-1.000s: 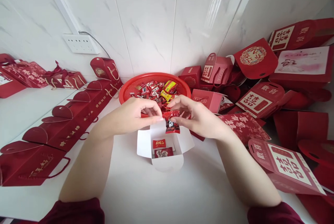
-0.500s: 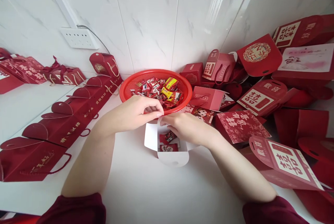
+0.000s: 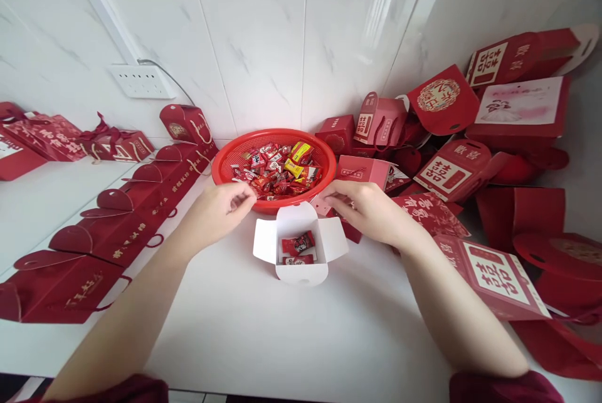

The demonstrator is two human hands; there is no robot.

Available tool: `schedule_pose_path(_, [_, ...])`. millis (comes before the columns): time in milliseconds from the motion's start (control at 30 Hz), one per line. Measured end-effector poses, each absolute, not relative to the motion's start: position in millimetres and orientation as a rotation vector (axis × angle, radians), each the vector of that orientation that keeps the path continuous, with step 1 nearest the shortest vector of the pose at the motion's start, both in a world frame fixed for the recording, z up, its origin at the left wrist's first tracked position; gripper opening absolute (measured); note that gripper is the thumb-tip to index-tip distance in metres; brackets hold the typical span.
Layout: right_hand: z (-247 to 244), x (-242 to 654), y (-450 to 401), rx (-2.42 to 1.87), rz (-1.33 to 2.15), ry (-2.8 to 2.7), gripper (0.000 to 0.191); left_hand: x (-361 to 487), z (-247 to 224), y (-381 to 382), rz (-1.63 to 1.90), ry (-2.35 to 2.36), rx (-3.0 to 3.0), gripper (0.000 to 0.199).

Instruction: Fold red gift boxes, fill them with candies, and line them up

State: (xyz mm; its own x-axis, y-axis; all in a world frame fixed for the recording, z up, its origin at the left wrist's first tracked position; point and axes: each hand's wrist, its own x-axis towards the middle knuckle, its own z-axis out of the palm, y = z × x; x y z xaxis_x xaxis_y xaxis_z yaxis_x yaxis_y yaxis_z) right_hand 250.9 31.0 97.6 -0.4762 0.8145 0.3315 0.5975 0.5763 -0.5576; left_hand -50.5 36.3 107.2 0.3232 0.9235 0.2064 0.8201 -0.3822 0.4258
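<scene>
An open white-lined box (image 3: 301, 272) stands on the white table with its flaps spread and red wrapped candies (image 3: 298, 244) inside. Behind it is a red plastic basket (image 3: 217, 168) full of red and yellow wrapped candies. My left hand (image 3: 228, 205) is at the basket's front left rim, fingers curled, thumb and fingertips close together; whatever lies between them is too small to make out. My right hand (image 3: 360, 205) is at the basket's front right, beyond the box's right flap, fingers bent in a pinch whose contents are hidden.
A row of closed red boxes (image 3: 126, 218) runs along the left. Many red and pink gift boxes (image 3: 498, 271) are piled on the right. A tiled wall with a white socket strip (image 3: 141, 81) stands behind.
Both hands have moved apart, away from the box. My right hand has left the space over the box, uncovering the candies inside. The view has shifted slightly.
</scene>
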Motion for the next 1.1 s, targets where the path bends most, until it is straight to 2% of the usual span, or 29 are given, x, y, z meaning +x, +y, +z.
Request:
schedule_pose_path(100, [72,264,23,-1.205,0.519,-1.996,0.017,-67,62,23,0.600,1.499,2.289,0.026])
schedule_pose_path(167, [47,270,17,-1.256,0.562,-1.840,0.016,-71,30,11,0.817,1.405,2.276,0.031])
schedule_pose_path(267, [11,271,7,-1.296,0.670,-1.730,0.027,-68,-3,-2,0.957,1.134,2.501,0.055])
schedule_pose_path(367, [-10,266,-3,-1.271,0.717,-1.765,0.042,-57,-12,-5,0.902,0.925,2.724,0.075])
schedule_pose_path(533, [-18,255,-20,-1.022,0.774,-1.969,0.089,-31,-8,4,0.878,0.749,2.703,0.072])
schedule_pose_path(667, [-25,251,-28,-0.964,0.751,-2.097,0.100,-12,-17,4,1.050,0.755,2.444,0.068])
schedule_pose_path(767, [-27,250,-29,-0.955,0.666,-2.155,0.096,-7,-25,-1,1.097,0.772,2.343,0.062])
schedule_pose_path(967, [-22,247,-32,-0.994,0.536,-2.130,0.070,-5,-31,-12,1.131,0.912,2.130,0.046])
schedule_pose_path(1100, [-21,245,-34,-1.019,0.514,-2.111,0.063,-3,-32,-10,1.083,0.861,2.041,0.045])
